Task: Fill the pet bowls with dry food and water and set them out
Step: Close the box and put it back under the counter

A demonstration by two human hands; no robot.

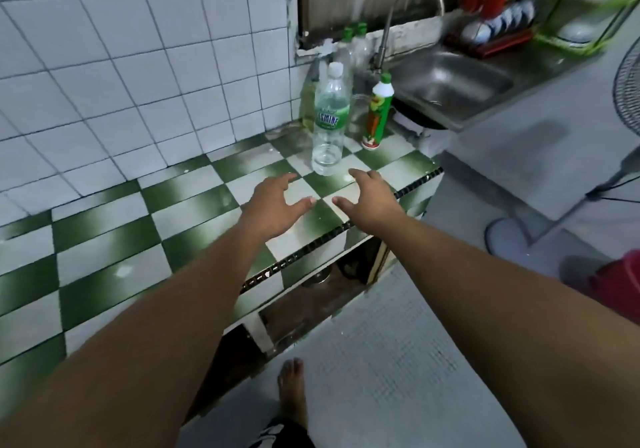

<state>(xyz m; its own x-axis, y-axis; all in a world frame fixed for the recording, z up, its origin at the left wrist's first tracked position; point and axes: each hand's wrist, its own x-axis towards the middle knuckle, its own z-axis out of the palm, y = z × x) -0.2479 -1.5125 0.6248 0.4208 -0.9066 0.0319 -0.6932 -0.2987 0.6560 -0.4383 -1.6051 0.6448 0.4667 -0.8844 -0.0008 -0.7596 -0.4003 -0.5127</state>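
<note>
Just short of the water bottle [329, 118], left hand [277, 205] and right hand [370, 201] hover open, empty; it looks light and squashy, so probably grab mid-label.

Left hand [277, 205] & right hand [370, 201] bare, forearms [173, 309] unsleeved, bare foot [292, 392], dark garment [280, 435] w/ white marks

Water bottle [329, 118] on counter [138, 239], sink [446, 83] to right, perhaps bottles [353, 42] behind

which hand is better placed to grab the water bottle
Right, narrowly: the right hand is open, fingertips almost at the water bottle; the left hand, also open, sits slightly farther off.
</note>
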